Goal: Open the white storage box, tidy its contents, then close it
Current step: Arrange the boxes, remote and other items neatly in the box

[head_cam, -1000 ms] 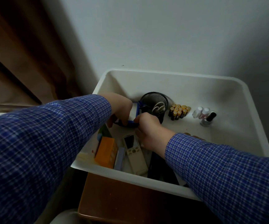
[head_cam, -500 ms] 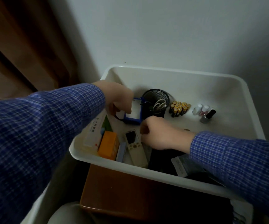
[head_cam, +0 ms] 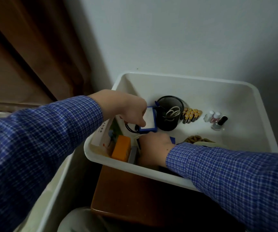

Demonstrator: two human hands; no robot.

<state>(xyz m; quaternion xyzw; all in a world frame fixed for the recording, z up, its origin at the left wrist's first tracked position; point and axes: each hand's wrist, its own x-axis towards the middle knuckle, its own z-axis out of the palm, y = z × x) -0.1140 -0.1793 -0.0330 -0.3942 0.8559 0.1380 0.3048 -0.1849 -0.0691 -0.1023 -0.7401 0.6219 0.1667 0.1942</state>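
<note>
Left hand [head_cam: 128, 108] pinches my blue-framed pad [head_cam: 149, 120]; right hand [head_cam: 153, 149] grips something hidden. White storage box [head_cam: 185, 79] open, half tidied; closing remains.

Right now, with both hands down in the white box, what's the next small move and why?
Probably let the left hand settle the blue-framed device flat beside the black mesh cup and release. It already lies on the box floor against the cup, with its black cord looped at its left. The right hand is low over the near-side clutter by the orange box, so that comes next.
</note>
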